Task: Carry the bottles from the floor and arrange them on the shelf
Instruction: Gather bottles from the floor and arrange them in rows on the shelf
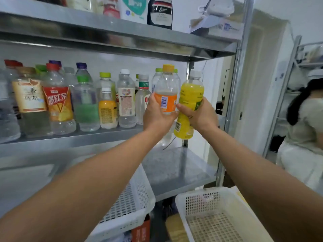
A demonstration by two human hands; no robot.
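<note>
Where the two carried bottles are: I see both held up in front of the right end of the middle shelf, side by side, neither set down on it.
Left hand: fingers wrapped round the lower body of the orange-label bottle, a clear one with an orange cap, held upright.
Right hand: fingers wrapped round the middle of the yellow bottle, which has a white cap; its base hangs below the shelf's front edge.
Between the hands: the thumbs sit just beside each other; I cannot tell whether the bottles touch.
Row already on the shelf: standing bottles fill it to the left of the held pair, with red, purple, green and white caps.
Writing on the held pair: I make out a barcode on each, the rest too blurred to read.
Writing on the row: "冰红茶" on the red-label bottle; "香" and "乌龙" on the tan-label bottle; "东方" on a green band.
Upper shelf: a dark pouch marked "Sam".
Below my view: two white perforated baskets.
Far right: another person.
</note>
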